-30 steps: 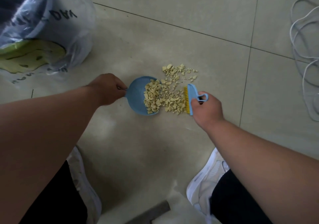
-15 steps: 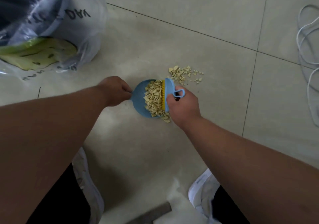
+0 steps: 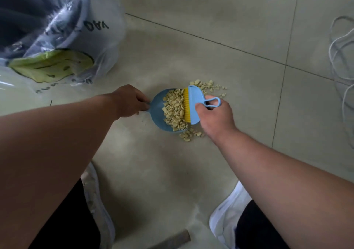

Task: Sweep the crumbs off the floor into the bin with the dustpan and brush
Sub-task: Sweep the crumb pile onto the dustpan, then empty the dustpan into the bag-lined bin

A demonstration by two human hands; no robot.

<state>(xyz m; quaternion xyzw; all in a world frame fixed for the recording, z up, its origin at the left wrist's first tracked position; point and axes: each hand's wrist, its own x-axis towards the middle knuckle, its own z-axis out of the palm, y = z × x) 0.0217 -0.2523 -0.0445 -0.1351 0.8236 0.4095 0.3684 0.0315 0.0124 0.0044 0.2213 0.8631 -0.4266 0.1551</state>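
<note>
I look down at the floor [image 3: 220, 28] from the head camera. My left hand [image 3: 127, 101] is curled tight round the handle of the blue dustpan [image 3: 157, 110], so that grip is closed on it, and the handle is hidden inside my fist. The dustpan lies flat on the floor with its open side facing right. A big heap of pale yellow crumbs [image 3: 175, 108] sits inside it. My right hand [image 3: 215, 116] holds the small blue brush [image 3: 193, 103]. My fingers and thumb are curled round the loop handle, so that grip is closed too. The yellow bristles of the brush touch the crumbs at the mouth of the dustpan. Some crumbs are not in the dustpan. A little bunch lies on the floor just behind the top end of the brush, and another little bunch lies on the floor by the near edge of the dustpan, just beside my right wrist. The bin [image 3: 24, 15] is at the top left, well apart from the dustpan. It has a clear plastic bag [image 3: 99, 43] in it with black letters and a green patch. White cables [image 3: 342, 61] lie in loops on the floor at the far right. My two white shoes [image 3: 226, 218] are at the bottom, one under each arm. A dark flat thing pokes in at the bottom edge, and I cannot tell what it is.
</note>
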